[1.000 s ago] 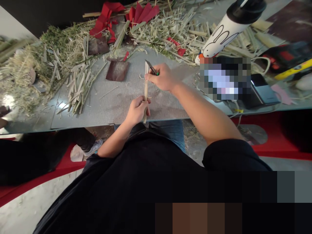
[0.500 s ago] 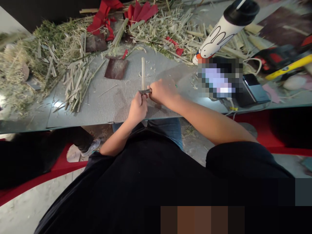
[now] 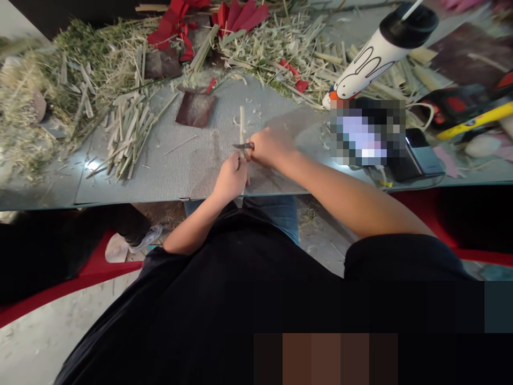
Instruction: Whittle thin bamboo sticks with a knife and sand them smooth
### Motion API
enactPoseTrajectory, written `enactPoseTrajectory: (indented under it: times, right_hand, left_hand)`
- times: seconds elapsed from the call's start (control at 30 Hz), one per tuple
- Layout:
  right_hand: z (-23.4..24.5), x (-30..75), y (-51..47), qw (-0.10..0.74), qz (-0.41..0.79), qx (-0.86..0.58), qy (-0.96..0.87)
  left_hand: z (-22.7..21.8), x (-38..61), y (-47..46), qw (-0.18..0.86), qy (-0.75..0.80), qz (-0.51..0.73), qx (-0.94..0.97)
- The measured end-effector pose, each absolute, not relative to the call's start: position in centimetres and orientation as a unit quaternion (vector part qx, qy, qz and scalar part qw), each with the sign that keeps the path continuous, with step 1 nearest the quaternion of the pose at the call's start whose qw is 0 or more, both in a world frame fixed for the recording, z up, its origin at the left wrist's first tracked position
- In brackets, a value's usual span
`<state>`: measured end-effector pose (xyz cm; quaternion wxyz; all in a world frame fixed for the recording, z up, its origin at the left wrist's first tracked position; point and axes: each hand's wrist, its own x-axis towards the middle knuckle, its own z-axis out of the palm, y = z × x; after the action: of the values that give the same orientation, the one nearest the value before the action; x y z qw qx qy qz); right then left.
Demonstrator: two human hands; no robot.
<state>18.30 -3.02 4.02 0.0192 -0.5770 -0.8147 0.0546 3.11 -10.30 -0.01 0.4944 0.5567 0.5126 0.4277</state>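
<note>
A pale, narrow strip that looks like split bamboo [image 3: 242, 122] points away from me over the table. My left hand [image 3: 231, 175] is closed around its near part, and a short end shows below the fingers. In my right hand [image 3: 270, 147] is a small knife [image 3: 242, 145], its handle wrapped by the fingers and its dark blade pointing left. The blade lies across the strip just beyond my left thumb; whether it cuts into the strip I cannot tell. Thin curled shavings [image 3: 236, 122] lie on the table around the strip's far end.
Several split strips [image 3: 130, 131] lie piled at left, near a brown square sheet [image 3: 196, 109]. Shavings [image 3: 276, 45] and red scraps [image 3: 242, 17] cover the back. At right stand a rabbit-patterned tumbler [image 3: 363, 67], a blurred-out screen, a dark device [image 3: 425, 152] and a yellow tool [image 3: 475, 120].
The strip has drawn nearer to me, with less of it beyond the blade and an end now showing below my left hand. The knife stays across it, slightly farther from my left fingers.
</note>
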Motion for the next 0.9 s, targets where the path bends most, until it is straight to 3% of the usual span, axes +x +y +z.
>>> enactPoseTrajectory:
  times: [0.23,0.9]
  right_hand:
    - [4.8,17.4,-4.8,0.016,0.087,-0.571,-0.816]
    - [3.2,15.9,-1.1,0.048,0.057,-0.586,-0.807]
  left_hand:
    - [-1.1,3.0,-10.2,0.465,0.515,0.489,0.528]
    - [-2.4,2.3,-7.5,0.477,0.534,0.497,0.490]
